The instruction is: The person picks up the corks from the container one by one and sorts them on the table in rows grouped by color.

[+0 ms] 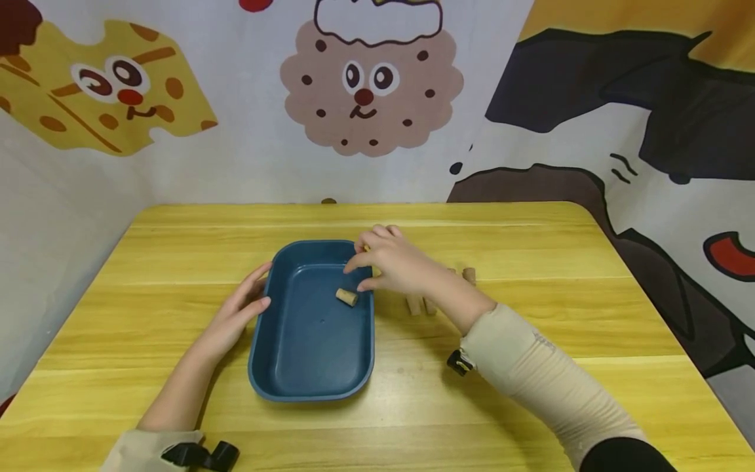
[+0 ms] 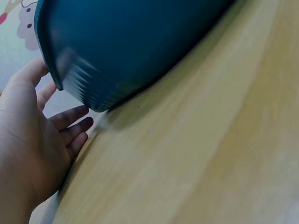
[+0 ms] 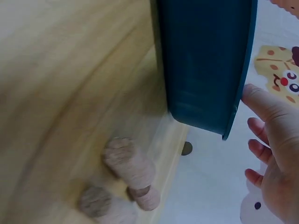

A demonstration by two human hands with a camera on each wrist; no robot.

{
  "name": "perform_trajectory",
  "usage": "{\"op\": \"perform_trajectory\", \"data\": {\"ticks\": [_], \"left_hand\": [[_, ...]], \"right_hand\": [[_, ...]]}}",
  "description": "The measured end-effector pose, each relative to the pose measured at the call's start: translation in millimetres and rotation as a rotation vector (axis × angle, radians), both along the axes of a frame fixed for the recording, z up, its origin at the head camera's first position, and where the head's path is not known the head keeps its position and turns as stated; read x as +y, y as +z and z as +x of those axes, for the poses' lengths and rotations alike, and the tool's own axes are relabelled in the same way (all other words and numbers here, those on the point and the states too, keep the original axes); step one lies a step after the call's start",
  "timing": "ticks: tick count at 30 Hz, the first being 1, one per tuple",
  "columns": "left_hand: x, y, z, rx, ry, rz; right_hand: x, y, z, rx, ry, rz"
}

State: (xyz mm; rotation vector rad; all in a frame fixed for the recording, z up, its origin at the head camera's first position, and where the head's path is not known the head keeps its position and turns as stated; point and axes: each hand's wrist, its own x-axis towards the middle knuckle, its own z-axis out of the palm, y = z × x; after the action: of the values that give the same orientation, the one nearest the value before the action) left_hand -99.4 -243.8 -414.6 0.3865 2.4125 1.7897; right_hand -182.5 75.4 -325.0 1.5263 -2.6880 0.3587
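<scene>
A blue rectangular plastic tub (image 1: 312, 398) stands on the wooden table. One cork (image 1: 346, 297) lies inside it, near the right wall. Over the tub's right rim reaches my right hand (image 1: 392, 262), thumb and forefinger spread apart above the cork, nothing between them. At the left side, my left hand (image 1: 232, 314) touches the tub with relaxed fingers and the thumb at the rim. The left wrist view shows the fingertips (image 2: 77, 116) near the ribbed outer corner. Several more corks (image 1: 413, 305) lie right of the tub, partly hidden by the right forearm.
The yellow wood-grain table (image 1: 531, 393) extends around the tub. Behind it hangs a white cloth (image 1: 236, 177) printed with cartoon food. Loose corks (image 3: 128, 161) lie beside the tub's outer wall in the right wrist view.
</scene>
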Motion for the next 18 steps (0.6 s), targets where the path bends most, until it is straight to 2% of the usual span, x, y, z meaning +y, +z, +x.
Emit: {"op": "perform_trajectory", "data": {"ticks": [10,18], "left_hand": [[-1.0,-0.1,0.5,-0.009,0.002,-0.01],[-1.8,-0.6,0.2,-0.002,-0.005,-0.003]], "right_hand": [[-32.9,-1.0,-15.1,0.017,0.079,0.251],[-42.2,-9.1,-18.1,-0.049,0.12,0.289]]}}
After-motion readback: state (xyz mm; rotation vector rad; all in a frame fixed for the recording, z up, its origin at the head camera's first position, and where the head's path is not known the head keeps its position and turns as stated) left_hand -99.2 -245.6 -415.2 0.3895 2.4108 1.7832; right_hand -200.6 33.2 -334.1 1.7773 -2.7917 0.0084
